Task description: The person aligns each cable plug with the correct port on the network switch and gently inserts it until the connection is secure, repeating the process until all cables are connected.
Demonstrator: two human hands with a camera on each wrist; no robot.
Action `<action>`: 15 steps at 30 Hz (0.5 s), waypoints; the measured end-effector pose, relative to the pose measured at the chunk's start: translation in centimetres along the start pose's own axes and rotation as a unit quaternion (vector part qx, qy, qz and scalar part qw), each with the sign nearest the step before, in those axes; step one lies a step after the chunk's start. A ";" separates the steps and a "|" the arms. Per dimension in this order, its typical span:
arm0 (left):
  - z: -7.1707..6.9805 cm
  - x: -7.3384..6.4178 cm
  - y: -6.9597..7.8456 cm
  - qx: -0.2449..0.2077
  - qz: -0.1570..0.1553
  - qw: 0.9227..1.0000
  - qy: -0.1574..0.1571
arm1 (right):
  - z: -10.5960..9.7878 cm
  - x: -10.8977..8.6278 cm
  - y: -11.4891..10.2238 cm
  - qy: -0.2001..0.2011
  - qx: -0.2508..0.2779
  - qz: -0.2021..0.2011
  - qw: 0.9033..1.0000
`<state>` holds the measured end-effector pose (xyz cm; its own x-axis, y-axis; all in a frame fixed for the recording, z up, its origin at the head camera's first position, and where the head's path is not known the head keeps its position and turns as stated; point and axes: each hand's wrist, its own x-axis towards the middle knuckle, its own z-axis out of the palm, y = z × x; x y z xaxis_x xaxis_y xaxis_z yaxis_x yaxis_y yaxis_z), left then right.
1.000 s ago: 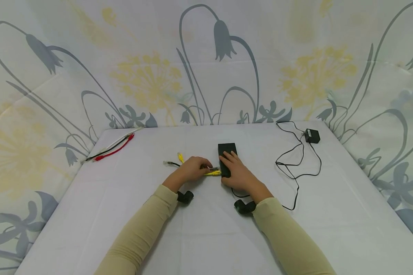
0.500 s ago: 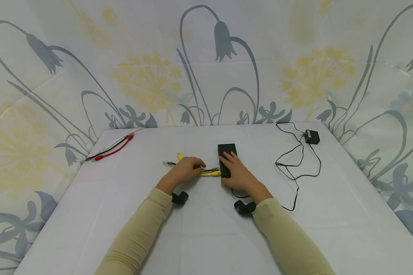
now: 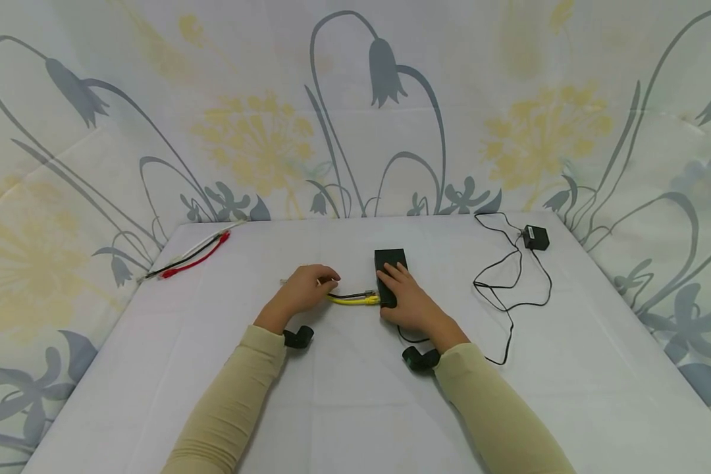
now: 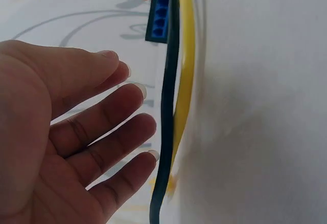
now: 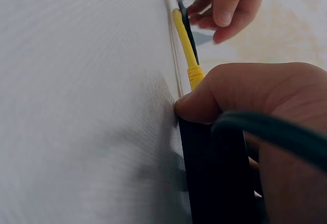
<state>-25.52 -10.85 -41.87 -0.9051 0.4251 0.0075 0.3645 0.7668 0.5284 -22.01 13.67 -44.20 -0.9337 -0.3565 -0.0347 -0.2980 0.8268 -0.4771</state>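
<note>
A black network switch [image 3: 389,256] lies on the white table, blue ports [image 4: 160,20] visible along its side in the left wrist view. My right hand [image 3: 415,303] grips it, fingers over the top and the thumb [image 5: 196,106] at its near end. A yellow Ethernet cable [image 3: 352,302] and a black Ethernet cable [image 3: 346,295] run side by side from the switch's left side; my hand hides their far ends. My left hand [image 3: 299,293] is beside these cables, fingers loosely bent and apart, holding nothing.
Red [image 3: 204,257], black and white cables lie together at the table's back left. A black power adapter [image 3: 536,237] sits at the back right, its thin cord [image 3: 500,285] looped across the right side toward the switch. A flower-patterned cloth stands behind the table.
My left hand has let go near the cable plugs at the switch and moved left along the cables, uncovering more of them. The right hand and the switch stay in place.
</note>
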 end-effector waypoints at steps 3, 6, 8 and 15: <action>-0.6 -0.2 -0.5 -0.007 -0.001 1.000 0.012 | 0.0 0.0 -0.1 -0.002 0.002 -0.001 1.000; -1.3 -0.5 -0.8 -0.018 0.001 0.999 0.028 | -0.1 0.0 -0.1 -0.004 -0.001 -0.001 1.000; -1.7 -0.7 -1.1 -0.022 0.002 0.999 0.036 | -0.1 0.0 -0.1 -0.004 -0.003 0.000 1.000; -2.8 -1.0 -2.1 -0.018 -0.014 0.998 0.058 | -0.1 0.0 -0.1 -0.008 0.000 0.001 1.000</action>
<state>-25.98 -14.25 -40.57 -0.9346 0.3441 0.0900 0.3332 0.7584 0.5602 -22.00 13.62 -44.03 -0.9311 -0.3615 -0.0487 -0.2963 0.8276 -0.4766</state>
